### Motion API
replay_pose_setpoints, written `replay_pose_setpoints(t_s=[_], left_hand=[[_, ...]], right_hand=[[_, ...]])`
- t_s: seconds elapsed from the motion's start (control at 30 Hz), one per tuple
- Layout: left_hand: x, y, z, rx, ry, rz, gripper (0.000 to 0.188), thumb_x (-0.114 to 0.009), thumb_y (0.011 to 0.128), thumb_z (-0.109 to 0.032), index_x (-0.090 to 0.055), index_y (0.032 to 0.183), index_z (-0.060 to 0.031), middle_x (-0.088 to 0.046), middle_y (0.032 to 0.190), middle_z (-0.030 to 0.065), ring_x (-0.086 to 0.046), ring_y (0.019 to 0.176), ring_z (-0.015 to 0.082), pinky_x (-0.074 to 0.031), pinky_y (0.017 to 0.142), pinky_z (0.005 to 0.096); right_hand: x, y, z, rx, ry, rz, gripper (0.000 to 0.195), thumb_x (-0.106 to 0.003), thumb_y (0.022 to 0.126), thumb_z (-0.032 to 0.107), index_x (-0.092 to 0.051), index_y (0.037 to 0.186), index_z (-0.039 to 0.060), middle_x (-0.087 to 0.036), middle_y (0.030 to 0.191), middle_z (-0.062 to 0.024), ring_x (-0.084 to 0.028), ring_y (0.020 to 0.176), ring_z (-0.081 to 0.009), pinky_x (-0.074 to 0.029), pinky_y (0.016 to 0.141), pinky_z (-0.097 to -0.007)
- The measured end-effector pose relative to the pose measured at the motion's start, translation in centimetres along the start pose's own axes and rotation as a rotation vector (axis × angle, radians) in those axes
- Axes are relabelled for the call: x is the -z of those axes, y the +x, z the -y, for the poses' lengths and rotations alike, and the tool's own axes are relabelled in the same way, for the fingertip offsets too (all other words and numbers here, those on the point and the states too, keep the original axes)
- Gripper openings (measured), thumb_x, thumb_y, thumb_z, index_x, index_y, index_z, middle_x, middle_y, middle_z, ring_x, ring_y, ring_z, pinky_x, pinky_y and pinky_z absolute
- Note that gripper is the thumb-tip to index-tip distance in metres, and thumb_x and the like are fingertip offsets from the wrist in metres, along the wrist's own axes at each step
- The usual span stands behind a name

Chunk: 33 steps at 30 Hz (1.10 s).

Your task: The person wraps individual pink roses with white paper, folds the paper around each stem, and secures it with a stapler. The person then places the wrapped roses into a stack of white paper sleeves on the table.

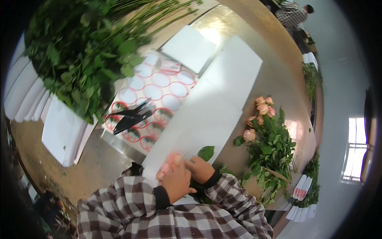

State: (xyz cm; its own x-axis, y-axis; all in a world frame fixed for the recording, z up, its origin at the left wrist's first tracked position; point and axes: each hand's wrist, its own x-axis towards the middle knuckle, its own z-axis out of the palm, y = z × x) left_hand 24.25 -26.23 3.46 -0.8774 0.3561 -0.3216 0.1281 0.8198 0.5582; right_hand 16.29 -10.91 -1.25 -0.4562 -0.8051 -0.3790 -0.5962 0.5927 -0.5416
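Observation:
Close before my body, my left hand point(178, 182) lies over a blurred cluster of pink roses point(167, 168), its fingers around the heads. My right hand point(201, 169) is right beside it with curled fingers; whatever is under them is hidden. Both hands are above long white sheets point(206, 116) of card or paper spread on the metal tabletop. A single green leaf point(206, 153) rests on the sheet just beyond my right hand. More dark foliage point(200, 194) shows below my hands, partly covered by my sleeves.
Left, black-handled scissors or a stapler point(132, 116) lies on sheets of round red-edged labels point(161, 92). Leafy stems point(86, 56) are heaped beyond, near stacked white sleeves point(64, 131). Peach roses point(262, 109) with leaves lie right. Another person point(291, 15) is far off.

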Motion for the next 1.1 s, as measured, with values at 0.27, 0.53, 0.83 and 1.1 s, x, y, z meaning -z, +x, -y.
replay_pose_setpoints(t_s=[0.27, 0.53, 0.83, 1.1], left_hand=[[1.2, 0.9, 0.0, -0.051, 0.151, -0.046, 0.065, -0.055, 0.073, -0.057, -0.05, 0.094, 0.0049, -0.045, 0.111, 0.0317, -0.051, 0.095, 0.0334, -0.046, 0.073, 0.0372], [1.0, 1.3, 0.1, -0.063, 0.176, -0.021, 0.066, -0.054, 0.073, -0.057, -0.05, 0.097, 0.0051, -0.049, 0.102, 0.0314, -0.043, 0.106, 0.0399, -0.035, 0.091, 0.0461], [0.4, 1.1, -0.5, -0.116, 0.479, -0.004, 0.062, -0.054, 0.072, -0.055, -0.057, 0.09, 0.0042, -0.056, 0.087, 0.0161, -0.045, 0.099, 0.0336, -0.033, 0.086, 0.0429], [-0.3, 1.2, -0.1, -0.082, 0.33, -0.133, 0.052, -0.06, 0.068, -0.051, -0.057, 0.079, -0.0009, -0.052, 0.08, 0.0121, -0.047, 0.083, 0.0272, -0.038, 0.075, 0.0369]], right_hand=[[15.2, -5.4, -23.1, -0.95, -0.392, -0.917, 0.019, -0.047, 0.082, 0.005, -0.055, 0.099, 0.0038, -0.06, 0.087, -0.0165, -0.058, 0.085, -0.0335, -0.046, 0.073, -0.041], [19.5, -16.2, -23.8, -0.953, -0.479, -0.774, 0.025, -0.045, 0.087, 0.017, -0.056, 0.108, 0.0093, -0.056, 0.096, -0.015, -0.054, 0.09, -0.0278, -0.043, 0.075, -0.0375], [20.7, -17.3, -1.0, -0.342, -0.253, -0.76, 0.025, -0.041, 0.088, 0.016, -0.057, 0.105, 0.0064, -0.059, 0.096, -0.0108, -0.057, 0.08, -0.0229, -0.047, 0.072, -0.0325], [0.6, -0.3, -1.4, -0.174, -0.076, -0.21, 0.026, -0.051, 0.078, 0.014, -0.052, 0.104, 0.0142, -0.056, 0.081, -0.0105, -0.058, 0.067, -0.0311, -0.048, 0.056, -0.0386]])
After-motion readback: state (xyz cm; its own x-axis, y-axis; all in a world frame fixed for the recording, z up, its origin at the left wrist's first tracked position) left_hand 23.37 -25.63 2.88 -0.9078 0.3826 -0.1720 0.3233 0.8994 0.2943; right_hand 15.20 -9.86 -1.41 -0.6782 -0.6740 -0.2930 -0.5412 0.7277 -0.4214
